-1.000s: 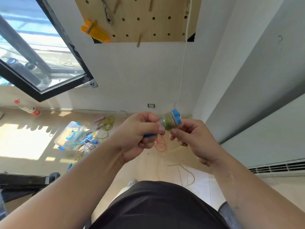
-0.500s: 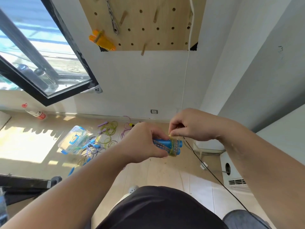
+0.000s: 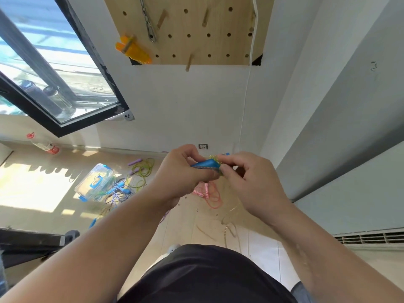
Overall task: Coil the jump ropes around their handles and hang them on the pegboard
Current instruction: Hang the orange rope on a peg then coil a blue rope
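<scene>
1. The left hand (image 3: 181, 174) is curled round a pair of blue plastic jump-rope handles (image 3: 203, 166) and grips them side by side at chest height, in front of the white wall.
2. A yellow-green cord (image 3: 213, 159) is wound round the far end of the handles. A loose length of it trails down to the floor below the hands.
3. The right hand (image 3: 251, 182) meets that wound end, its thumb and fingertips pinching the cord (the exact finger placement is hidden behind the knuckles).
4. The light wooden pegboard (image 3: 196, 36) hangs on the wall, high above the hands and well apart from them. An orange coiled jump rope (image 3: 133, 49) sits on a peg at its lower left, beside a grey metal chain (image 3: 149, 25).
5. On the pale floor lie a pink rope (image 3: 210, 194) just below the hands, a green rope with purple handles (image 3: 143, 169), and a blue tangled rope (image 3: 120, 191) next to a clear plastic box with blue latches (image 3: 94, 182).
</scene>
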